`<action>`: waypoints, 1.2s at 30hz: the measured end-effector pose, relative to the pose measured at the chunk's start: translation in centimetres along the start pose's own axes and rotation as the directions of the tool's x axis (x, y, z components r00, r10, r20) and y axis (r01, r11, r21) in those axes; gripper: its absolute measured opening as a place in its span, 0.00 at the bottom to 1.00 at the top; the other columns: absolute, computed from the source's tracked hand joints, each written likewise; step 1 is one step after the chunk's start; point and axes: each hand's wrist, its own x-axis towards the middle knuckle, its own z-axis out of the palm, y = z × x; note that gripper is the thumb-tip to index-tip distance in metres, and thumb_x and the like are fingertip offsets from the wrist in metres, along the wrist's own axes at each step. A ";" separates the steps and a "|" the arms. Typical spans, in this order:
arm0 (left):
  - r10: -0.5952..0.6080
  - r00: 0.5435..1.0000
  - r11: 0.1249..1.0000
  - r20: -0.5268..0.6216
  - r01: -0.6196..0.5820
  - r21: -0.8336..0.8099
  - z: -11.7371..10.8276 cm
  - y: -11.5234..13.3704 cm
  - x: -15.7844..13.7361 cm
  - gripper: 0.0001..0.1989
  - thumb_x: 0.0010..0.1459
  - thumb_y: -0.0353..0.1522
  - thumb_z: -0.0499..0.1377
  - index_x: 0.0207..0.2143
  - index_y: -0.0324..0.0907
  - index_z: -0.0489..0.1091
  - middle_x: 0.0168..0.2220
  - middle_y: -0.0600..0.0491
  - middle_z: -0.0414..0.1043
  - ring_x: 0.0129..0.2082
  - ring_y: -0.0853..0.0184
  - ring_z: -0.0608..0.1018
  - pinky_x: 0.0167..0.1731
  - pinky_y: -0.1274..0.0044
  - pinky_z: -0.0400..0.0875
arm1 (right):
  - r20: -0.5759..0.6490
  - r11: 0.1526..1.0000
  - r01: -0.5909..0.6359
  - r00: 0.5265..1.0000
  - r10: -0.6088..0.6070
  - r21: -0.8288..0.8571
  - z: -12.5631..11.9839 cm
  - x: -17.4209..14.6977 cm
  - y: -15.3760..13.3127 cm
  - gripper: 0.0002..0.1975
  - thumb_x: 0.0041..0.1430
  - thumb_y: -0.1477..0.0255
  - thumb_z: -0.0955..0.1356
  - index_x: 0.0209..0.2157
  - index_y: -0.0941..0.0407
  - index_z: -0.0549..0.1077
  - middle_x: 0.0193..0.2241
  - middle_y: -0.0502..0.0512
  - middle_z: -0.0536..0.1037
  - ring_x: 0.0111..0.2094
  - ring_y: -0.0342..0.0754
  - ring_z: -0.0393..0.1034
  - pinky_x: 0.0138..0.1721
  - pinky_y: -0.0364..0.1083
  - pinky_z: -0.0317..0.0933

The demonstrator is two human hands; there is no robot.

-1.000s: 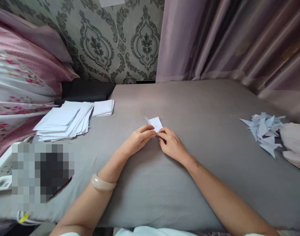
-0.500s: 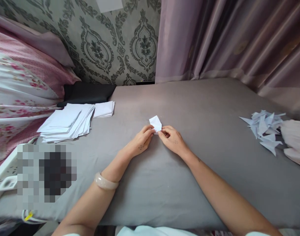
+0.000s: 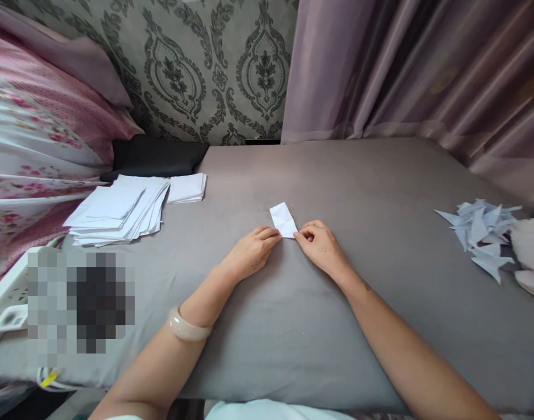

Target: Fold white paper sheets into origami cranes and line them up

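Observation:
A small folded piece of white paper (image 3: 283, 219) with crease lines lies on the grey sheet in front of me, between my hands. My left hand (image 3: 257, 248) has its fingers together at the paper's lower left corner, holding it there. At the lower right corner, my right hand (image 3: 321, 245) pinches the paper's edge between thumb and forefinger. Most of the paper's face shows; the gripped corners are hidden by fingertips.
To the left lie a stack of white paper sheets (image 3: 113, 213) and a smaller paper stack (image 3: 187, 188), with a black cushion-like item (image 3: 159, 156) behind. Several pointed folded paper shapes (image 3: 483, 227) are heaped at the right beside pale cloth (image 3: 531, 251). A purple curtain (image 3: 337, 76) hangs behind.
The paper has gone from a compact shape with a raised flap to a flatter, longer four-sided one. My right hand has shifted right, away from my left, and the view has tilted slightly down.

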 end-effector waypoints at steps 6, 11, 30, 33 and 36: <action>0.009 0.999 0.997 0.041 -0.012 0.078 -0.1 0.1 0.1 0.18 0.66 0.26 0.45 0.54 0.37 0.66 0.48 0.44 0.70 0.50 0.61 0.70 0.51 0.68 0.69 | -0.001 0.996 0.032 0.999 -0.033 -0.083 0.2 0.1 0.4 0.09 0.55 0.68 0.68 0.23 0.55 0.71 0.33 0.52 0.71 0.27 0.43 0.65 0.36 0.45 0.61; -0.007 0.998 0.995 0.055 0.001 0.103 -0.2 0.4 0.2 0.19 0.67 0.35 0.46 0.55 0.39 0.65 0.48 0.44 0.68 0.48 0.60 0.69 0.51 0.67 0.67 | -0.002 0.994 0.046 0.999 -0.047 -0.101 0.0 0.0 0.4 0.08 0.54 0.69 0.68 0.24 0.55 0.71 0.33 0.52 0.71 0.27 0.43 0.65 0.36 0.45 0.61; -0.049 0.998 0.997 0.036 0.047 0.069 0.1 0.9 0.3 0.20 0.67 0.38 0.47 0.55 0.40 0.66 0.47 0.43 0.69 0.46 0.59 0.70 0.48 0.66 0.67 | 0.016 0.964 0.265 0.964 -0.264 -0.038 1.5 -0.2 -0.5 0.09 0.60 0.76 0.61 0.37 0.54 0.72 0.36 0.56 0.74 0.38 0.48 0.70 0.41 0.46 0.63; -0.044 0.999 0.998 0.013 0.044 0.036 0.1 0.8 0.2 0.17 0.67 0.35 0.47 0.50 0.38 0.69 0.46 0.45 0.71 0.47 0.60 0.72 0.49 0.68 0.68 | -0.020 0.974 0.214 0.976 -0.216 -0.071 1.3 -0.2 0.0 0.07 0.59 0.75 0.62 0.35 0.55 0.71 0.35 0.56 0.72 0.34 0.47 0.70 0.39 0.46 0.64; -0.051 0.999 0.998 0.003 0.051 0.046 0.2 0.8 0.1 0.16 0.67 0.34 0.47 0.47 0.39 0.71 0.46 0.46 0.72 0.47 0.61 0.72 0.48 0.69 0.69 | -0.087 0.985 0.145 0.984 -0.154 -0.093 1.1 -0.1 0.7 0.07 0.56 0.73 0.66 0.38 0.57 0.72 0.37 0.58 0.72 0.31 0.46 0.69 0.39 0.48 0.65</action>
